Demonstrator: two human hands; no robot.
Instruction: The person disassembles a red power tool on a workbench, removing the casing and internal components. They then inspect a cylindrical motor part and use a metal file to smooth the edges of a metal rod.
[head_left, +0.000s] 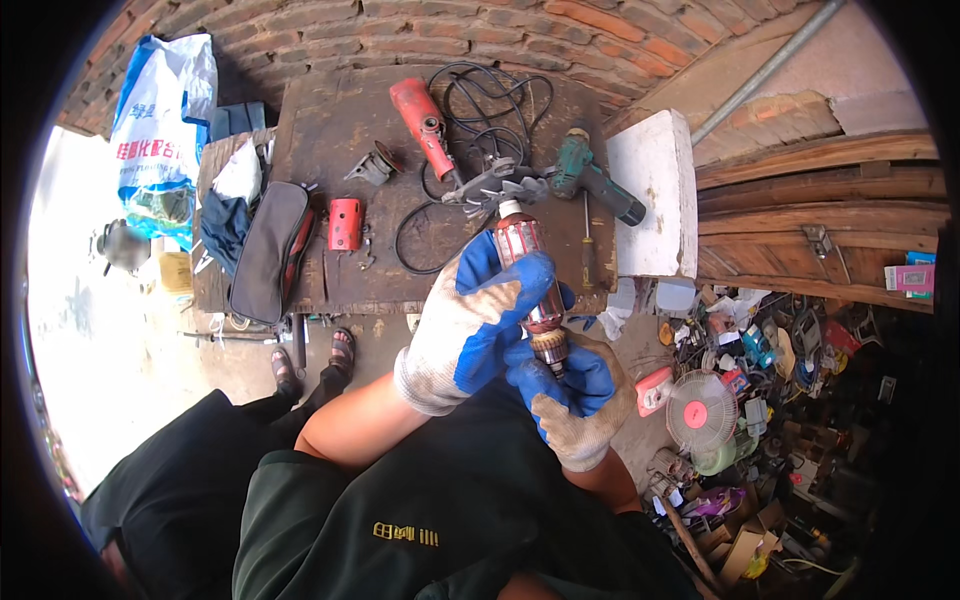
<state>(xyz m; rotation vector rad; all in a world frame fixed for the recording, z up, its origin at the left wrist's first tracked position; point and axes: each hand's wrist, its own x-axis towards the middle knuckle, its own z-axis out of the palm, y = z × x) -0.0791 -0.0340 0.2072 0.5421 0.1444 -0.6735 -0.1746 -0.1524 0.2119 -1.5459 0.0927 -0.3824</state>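
A motor armature with copper-red windings, a silver fan at its top and a bearing at its lower end is held upright in front of me. My left hand, in a white and blue glove, is closed around its middle. My right hand, gloved alike, grips its lower end by the commutator. Beyond, on the worn wooden table, lie a red power tool with a black cord, a green cordless drill, a yellow-handled screwdriver, a red cylindrical housing and a metal gear head.
A dark tool bag and a blue-white sack are at left; a white board stands at right. A co-worker's sandaled feet show at lower left. A pink-centred fan sits among piled clutter at lower right. A brick wall runs behind.
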